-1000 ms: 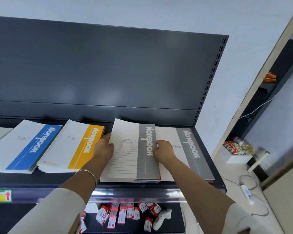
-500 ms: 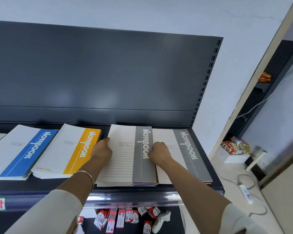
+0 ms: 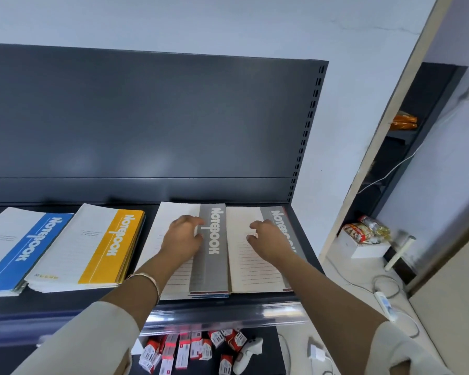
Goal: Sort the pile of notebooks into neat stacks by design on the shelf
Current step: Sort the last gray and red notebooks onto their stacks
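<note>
blue stack [image 3: 25, 247], yellow stack [image 3: 92, 244] done, 10 o'clock | grey pile [image 3: 211, 277] seemingly mixed underneath | left hand [image 3: 184, 236], right hand [image 3: 271, 242] rest loose-fingered on covers

Loose cream sleeves on both arms, left sleeve [image 3: 87, 339] and right sleeve [image 3: 406, 353], soft-looking fabric ending partway up the forearms. Thin pale metal bangle [image 3: 150, 280] on the left wrist. Otherwise the left hand [image 3: 183, 236] and right hand [image 3: 271, 242] are just bare.

Shifted the left hand [image 3: 183, 236] off the left edge of the middle stack of white notebooks with a grey band [image 3: 215, 269], up onto its cover. Moved the right hand [image 3: 268, 239] across onto the matching right-hand stack [image 3: 255, 272] (the two now side by side, edges touching).
</note>
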Motion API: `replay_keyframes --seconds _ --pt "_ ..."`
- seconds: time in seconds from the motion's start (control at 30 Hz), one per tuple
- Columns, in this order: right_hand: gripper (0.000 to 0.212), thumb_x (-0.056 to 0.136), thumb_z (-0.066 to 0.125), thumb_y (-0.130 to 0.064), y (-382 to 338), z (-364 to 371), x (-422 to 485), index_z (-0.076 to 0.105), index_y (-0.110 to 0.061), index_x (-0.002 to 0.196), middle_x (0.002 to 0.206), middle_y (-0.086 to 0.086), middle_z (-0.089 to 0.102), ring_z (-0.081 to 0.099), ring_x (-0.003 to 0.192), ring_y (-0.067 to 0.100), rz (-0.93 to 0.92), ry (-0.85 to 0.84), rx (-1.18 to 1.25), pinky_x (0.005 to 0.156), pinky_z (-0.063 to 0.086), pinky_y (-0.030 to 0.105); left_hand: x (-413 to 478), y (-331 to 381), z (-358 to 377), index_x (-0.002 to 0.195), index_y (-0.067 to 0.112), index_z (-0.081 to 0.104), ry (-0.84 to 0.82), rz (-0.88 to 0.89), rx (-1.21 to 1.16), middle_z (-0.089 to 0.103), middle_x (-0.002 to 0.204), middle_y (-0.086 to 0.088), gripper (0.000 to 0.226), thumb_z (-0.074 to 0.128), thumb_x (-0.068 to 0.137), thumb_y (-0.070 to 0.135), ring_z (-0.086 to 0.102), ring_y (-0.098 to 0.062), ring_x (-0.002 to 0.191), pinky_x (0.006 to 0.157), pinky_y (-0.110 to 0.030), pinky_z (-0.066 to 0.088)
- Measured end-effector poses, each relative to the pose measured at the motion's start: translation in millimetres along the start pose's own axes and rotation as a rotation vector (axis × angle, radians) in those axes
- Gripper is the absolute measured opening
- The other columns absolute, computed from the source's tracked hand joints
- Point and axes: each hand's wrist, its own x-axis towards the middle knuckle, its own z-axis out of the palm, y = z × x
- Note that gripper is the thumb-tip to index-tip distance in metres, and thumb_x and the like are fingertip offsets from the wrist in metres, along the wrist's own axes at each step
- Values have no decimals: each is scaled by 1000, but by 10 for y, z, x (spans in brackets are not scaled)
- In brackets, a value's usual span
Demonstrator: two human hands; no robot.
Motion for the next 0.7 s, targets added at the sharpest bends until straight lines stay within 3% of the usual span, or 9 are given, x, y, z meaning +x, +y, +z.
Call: replay_keyframes --seconds 0.1,0.23,0.4,0.57,0.7 --pt "37 94 48 -27 280 -133 -101 51 -13 128 136 10 43 42 123 33 151 49 -126 99 43 44 -59 234 197 126 20 56 -69 118 82 52 134 -3 34 55 92 18 45 -23 123 99 -31 41" --pt "41 88 57 -28 593 -226 -167 49 -12 125 126 11 47 49 113 31 346 -9 38 95 46 40 -138 486 391 136 30 45 -236 239 294 44 143 4 45 53 92 35 35 -18 132 110 -36 29" --pt "43 85 67 -27 819 -295 -184 49 -8 119 116 8 58 57 105 27 390 -80 249 85 48 32 -209 612 506 134 34 46 -299 212 420 45 140 7 50 60 86 40 25 -18 135 110 -39 20" --pt "37 83 68 -20 947 -318 -176 53 -5 113 115 12 61 60 102 28 390 -56 396 85 53 36 -209 630 569 138 34 39 -310 199 433 38 144 7 55 57 86 45 19 -19 138 112 -40 16" --pt "23 85 60 -19 1112 -399 -193 57 -6 104 105 10 64 57 83 23 366 8 309 63 46 27 -202 711 664 143 24 34 -293 197 372 37 147 2 57 53 91 38 25 -18 139 114 -34 21"
